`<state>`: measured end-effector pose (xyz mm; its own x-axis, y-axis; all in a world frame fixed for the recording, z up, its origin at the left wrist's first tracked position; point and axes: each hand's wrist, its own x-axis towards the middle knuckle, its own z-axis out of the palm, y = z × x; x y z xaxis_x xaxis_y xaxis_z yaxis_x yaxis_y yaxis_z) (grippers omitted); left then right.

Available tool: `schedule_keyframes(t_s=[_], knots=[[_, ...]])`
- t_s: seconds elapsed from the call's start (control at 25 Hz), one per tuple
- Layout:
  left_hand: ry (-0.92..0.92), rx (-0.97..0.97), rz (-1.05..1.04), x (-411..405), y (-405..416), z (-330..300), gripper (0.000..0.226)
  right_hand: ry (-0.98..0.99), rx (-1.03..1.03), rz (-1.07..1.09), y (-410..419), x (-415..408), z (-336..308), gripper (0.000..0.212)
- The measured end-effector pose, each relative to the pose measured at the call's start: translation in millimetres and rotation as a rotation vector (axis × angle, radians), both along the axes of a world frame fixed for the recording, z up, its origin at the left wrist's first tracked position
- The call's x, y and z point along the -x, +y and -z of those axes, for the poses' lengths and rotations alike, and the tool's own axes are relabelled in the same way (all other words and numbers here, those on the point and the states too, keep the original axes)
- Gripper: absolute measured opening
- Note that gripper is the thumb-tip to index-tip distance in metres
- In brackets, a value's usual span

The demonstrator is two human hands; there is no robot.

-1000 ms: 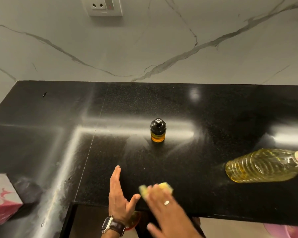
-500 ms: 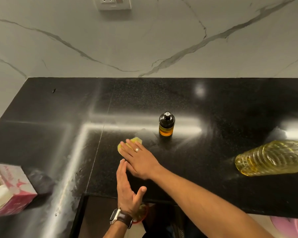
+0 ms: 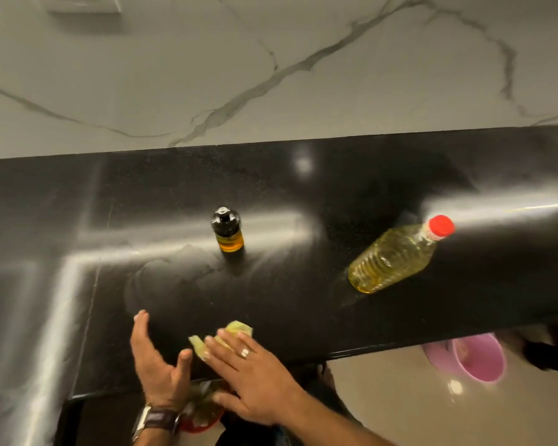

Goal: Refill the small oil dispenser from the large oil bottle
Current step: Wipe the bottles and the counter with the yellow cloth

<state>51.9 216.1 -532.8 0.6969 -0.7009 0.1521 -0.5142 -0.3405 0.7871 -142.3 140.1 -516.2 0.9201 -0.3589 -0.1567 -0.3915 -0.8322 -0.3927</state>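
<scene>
The small dark oil dispenser [image 3: 227, 229] stands upright mid-counter with a black cap and a little amber oil in it. To its right, the large clear oil bottle [image 3: 392, 259] lies on its side, red cap [image 3: 440, 226] pointing back right. My right hand [image 3: 252, 371] presses flat on a yellow-green cloth [image 3: 236, 329] near the counter's front edge. Just left of it, my left hand [image 3: 157, 365] stands on edge, fingers straight and thumb out, holding nothing, with a watch on the wrist.
The black counter [image 3: 335, 194] shows a smeared wet patch in front of the dispenser. A marble wall rises behind. A pink bucket [image 3: 477, 358] sits on the floor below the right front edge. A red-rimmed container [image 3: 200, 420] sits under my hands.
My right hand has dragged the cloth back from beside the dispenser to the front edge. The view has tilted and shifted right, so the tissue box on the left is out of view.
</scene>
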Motion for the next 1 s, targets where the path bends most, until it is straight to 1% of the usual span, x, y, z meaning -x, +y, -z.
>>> schedule_keyframes(t_s=[0.12,0.16,0.28,0.32,0.36,0.4,0.44,0.48,0.56,0.6,0.64,0.68,0.8,0.84,0.92,1.0], knots=[[-0.015,-0.011,0.059,-0.2,-2.2,0.5,0.111,0.04,0.034,0.306,-9.4,107.9,-8.9,0.079],[-0.004,-0.022,0.067,-0.7,-2.6,-0.4,0.11,0.053,0.05,0.472,-21.8,147.9,-10.2,0.081],[0.046,-0.045,0.111,5.1,-7.7,-3.6,0.11,0.171,0.139,1.121,-76.8,279.5,-14.8,0.083],[0.052,-0.059,0.11,6.8,-8.2,-2.9,0.109,0.23,0.151,1.234,-92.2,304.6,-16.0,0.087],[0.055,-0.063,0.11,6.9,-8.1,-1.9,0.108,0.275,0.133,1.278,-100.3,311.9,-14.1,0.09],[0.061,-0.056,0.107,6.6,-8.5,-1.8,0.107,0.277,0.114,1.271,-101.7,301.9,-13.5,0.089],[0.064,-0.049,0.097,7.2,-10.1,-2.7,0.106,0.252,0.125,1.204,-92.5,281.0,-9.9,0.086],[0.069,-0.052,0.079,8.5,-11.2,-2.8,0.104,0.233,0.126,1.045,-74.0,253.2,-5.4,0.086],[0.084,-0.063,0.031,9.8,-11.3,-2.4,0.096,0.215,0.103,0.604,-28.2,211.1,-2.4,0.086],[0.086,-0.064,0.021,10.2,-12.7,-3.2,0.094,0.195,0.161,0.459,-16.5,210.9,-0.1,0.085],[0.086,-0.068,0.018,11.1,-14.1,-4.4,0.093,0.178,0.175,0.406,-20.4,224.9,1.3,0.084],[0.085,-0.079,0.016,11.6,-14.7,-5.5,0.092,0.154,0.146,0.477,-33.2,245.9,0.4,0.085],[0.075,-0.096,0.012,9.2,-14.0,-8.9,0.093,0.152,0.124,0.942,-91.4,323.7,6.3,0.084],[0.068,-0.103,0.02,9.7,-14.5,-9.1,0.094,0.184,0.13,1.038,-116.1,343.6,7.4,0.088],[0.052,-0.132,0.021,10.5,-14.1,-7.5,0.096,0.243,0.107,1.089,-171.4,352.9,6.5,0.092],[0.039,-0.148,0.029,11.4,-13.3,-6.9,0.096,0.25,0.085,1.11,-213.0,335.9,7.8,0.087]])
